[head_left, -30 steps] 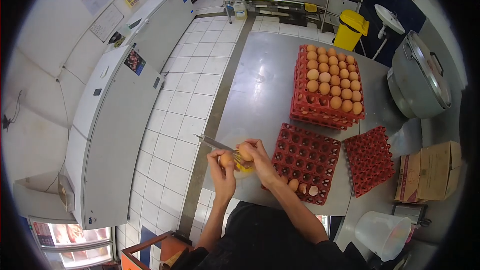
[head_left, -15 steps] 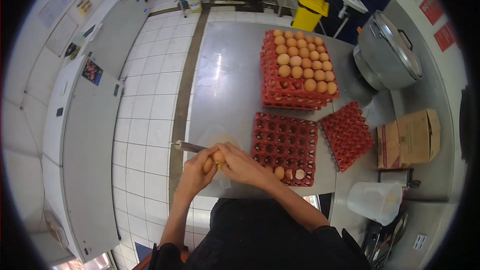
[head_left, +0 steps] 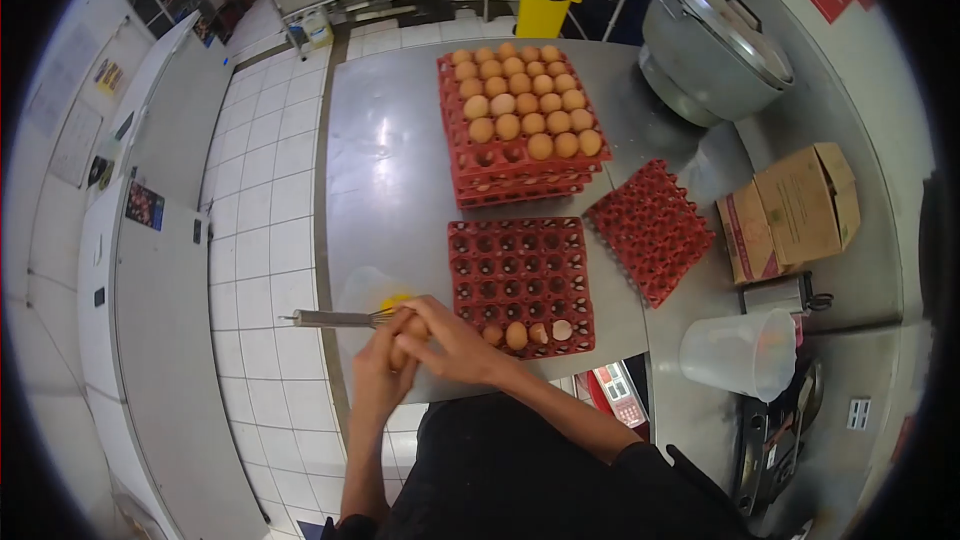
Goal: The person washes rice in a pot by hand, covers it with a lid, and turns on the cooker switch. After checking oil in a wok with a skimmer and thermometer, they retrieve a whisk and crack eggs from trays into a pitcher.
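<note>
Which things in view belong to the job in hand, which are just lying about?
In the egg job, by the look of it:
egg in left hand and right hand
whisk
clear container with yolk
near tray with shells
stacked egg trays

Probably just about:
loose tray
cardboard box
translucent bucket
big pot
yellow bin

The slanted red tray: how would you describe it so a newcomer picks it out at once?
Start at the steel table with its stack of egg trays. Between that stack and the cardboard box lies the slanted red tray. Unlike the straighter tray beside it, it shows no eggs or shells.
</note>
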The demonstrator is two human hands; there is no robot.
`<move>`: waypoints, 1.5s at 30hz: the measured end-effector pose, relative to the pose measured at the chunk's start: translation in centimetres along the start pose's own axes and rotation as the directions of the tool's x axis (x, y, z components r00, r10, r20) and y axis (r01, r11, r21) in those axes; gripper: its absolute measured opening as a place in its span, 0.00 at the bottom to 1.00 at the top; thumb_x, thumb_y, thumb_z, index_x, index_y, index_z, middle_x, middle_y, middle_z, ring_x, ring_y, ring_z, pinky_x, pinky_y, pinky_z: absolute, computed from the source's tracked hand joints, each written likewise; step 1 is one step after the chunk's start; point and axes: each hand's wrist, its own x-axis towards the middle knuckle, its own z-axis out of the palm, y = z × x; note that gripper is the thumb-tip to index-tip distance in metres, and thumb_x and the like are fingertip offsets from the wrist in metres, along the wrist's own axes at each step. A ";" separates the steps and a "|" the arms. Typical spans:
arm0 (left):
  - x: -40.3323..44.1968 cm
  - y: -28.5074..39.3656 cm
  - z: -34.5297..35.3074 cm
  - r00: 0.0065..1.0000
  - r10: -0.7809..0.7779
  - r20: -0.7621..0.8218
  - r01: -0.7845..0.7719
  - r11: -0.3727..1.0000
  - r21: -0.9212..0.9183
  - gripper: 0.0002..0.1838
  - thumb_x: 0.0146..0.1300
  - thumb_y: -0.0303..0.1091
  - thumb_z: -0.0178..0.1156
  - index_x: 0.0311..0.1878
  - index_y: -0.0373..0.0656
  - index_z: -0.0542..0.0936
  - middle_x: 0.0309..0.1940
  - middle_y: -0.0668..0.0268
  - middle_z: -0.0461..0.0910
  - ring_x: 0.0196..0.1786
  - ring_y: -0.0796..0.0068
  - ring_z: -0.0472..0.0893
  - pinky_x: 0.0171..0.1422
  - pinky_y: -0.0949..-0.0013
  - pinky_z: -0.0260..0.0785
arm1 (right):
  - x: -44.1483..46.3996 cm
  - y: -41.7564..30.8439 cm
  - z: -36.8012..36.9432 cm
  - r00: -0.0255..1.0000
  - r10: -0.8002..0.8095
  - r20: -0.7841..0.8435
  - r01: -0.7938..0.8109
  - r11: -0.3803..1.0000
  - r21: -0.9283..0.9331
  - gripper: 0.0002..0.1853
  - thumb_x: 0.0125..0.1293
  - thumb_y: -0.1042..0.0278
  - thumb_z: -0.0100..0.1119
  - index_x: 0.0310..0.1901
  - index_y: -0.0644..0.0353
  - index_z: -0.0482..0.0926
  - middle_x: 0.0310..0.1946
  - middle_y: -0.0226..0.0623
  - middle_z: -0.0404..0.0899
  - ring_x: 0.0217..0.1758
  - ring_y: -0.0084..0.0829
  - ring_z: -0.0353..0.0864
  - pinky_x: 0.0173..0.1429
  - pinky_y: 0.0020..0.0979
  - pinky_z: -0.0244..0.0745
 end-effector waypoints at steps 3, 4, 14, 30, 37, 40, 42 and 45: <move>0.2 3.5 4.4 0.982 -0.052 0.179 0.077 0.988 -0.134 0.32 0.60 0.26 0.68 0.69 0.46 0.71 0.48 0.52 0.84 0.48 0.48 0.85 0.50 0.56 0.78 | -4.4 1.4 -3.8 0.952 0.187 -0.241 -0.145 0.973 0.180 0.16 0.67 0.73 0.58 0.55 0.63 0.74 0.48 0.45 0.76 0.50 0.40 0.80 0.57 0.36 0.74; 0.2 4.6 5.9 0.939 -0.115 0.323 0.187 0.962 -0.201 0.35 0.61 0.28 0.68 0.71 0.47 0.68 0.49 0.51 0.84 0.49 0.47 0.85 0.51 0.54 0.78 | -6.4 2.2 -5.2 0.910 0.182 -0.372 -0.164 0.983 0.079 0.14 0.68 0.72 0.58 0.53 0.63 0.75 0.47 0.45 0.76 0.51 0.41 0.79 0.58 0.37 0.74; -2.0 7.7 16.4 0.945 -0.033 0.326 0.090 0.983 -0.161 0.32 0.63 0.34 0.69 0.69 0.46 0.68 0.56 0.47 0.80 0.55 0.42 0.81 0.55 0.50 0.77 | -18.9 15.0 -12.9 0.863 -0.004 -0.504 -0.422 0.542 -0.727 0.26 0.72 0.57 0.52 0.68 0.59 0.68 0.68 0.51 0.66 0.75 0.54 0.58 0.77 0.59 0.46; -4.4 6.3 14.7 0.973 -0.197 0.118 0.218 0.956 -0.197 0.29 0.67 0.27 0.60 0.67 0.36 0.58 0.59 0.48 0.72 0.59 0.56 0.77 0.60 0.60 0.72 | 7.8 9.3 -33.1 0.976 -0.117 -0.184 -0.069 0.634 -0.770 0.32 0.57 0.73 0.67 0.63 0.57 0.66 0.53 0.48 0.72 0.57 0.57 0.74 0.56 0.48 0.75; -1.4 9.3 10.1 0.956 -0.285 0.070 0.293 0.920 -0.261 0.25 0.66 0.27 0.62 0.64 0.33 0.68 0.54 0.50 0.77 0.58 0.56 0.78 0.61 0.62 0.72 | 6.4 6.6 -28.2 0.829 -0.152 -0.538 0.180 0.984 -0.001 0.21 0.69 0.66 0.56 0.62 0.57 0.68 0.47 0.44 0.78 0.40 0.38 0.82 0.40 0.41 0.79; -0.3 8.8 7.9 0.949 -0.015 -0.314 -0.022 0.993 -0.114 0.24 0.63 0.26 0.66 0.62 0.33 0.74 0.53 0.52 0.80 0.55 0.57 0.80 0.61 0.62 0.72 | 3.0 4.6 -18.6 0.940 0.181 -0.290 0.155 0.531 0.833 0.21 0.79 0.53 0.42 0.63 0.57 0.69 0.48 0.40 0.79 0.29 0.29 0.80 0.32 0.33 0.76; 0.4 7.8 7.0 0.724 0.091 -0.684 -0.140 0.990 -0.016 0.25 0.60 0.25 0.69 0.61 0.34 0.76 0.52 0.53 0.81 0.53 0.57 0.81 0.60 0.61 0.72 | 0.6 3.7 -11.4 0.946 0.322 -0.045 -0.065 0.324 0.944 0.21 0.79 0.50 0.42 0.62 0.56 0.70 0.47 0.39 0.79 0.32 0.30 0.80 0.32 0.33 0.75; 0.9 5.6 5.0 0.796 0.136 -0.590 -0.081 0.990 0.119 0.24 0.59 0.25 0.69 0.60 0.33 0.78 0.53 0.51 0.81 0.52 0.56 0.81 0.60 0.61 0.72 | -0.9 1.1 -2.3 0.921 0.351 0.170 -0.233 0.145 0.962 0.21 0.81 0.49 0.40 0.61 0.56 0.70 0.47 0.37 0.79 0.38 0.29 0.79 0.40 0.33 0.75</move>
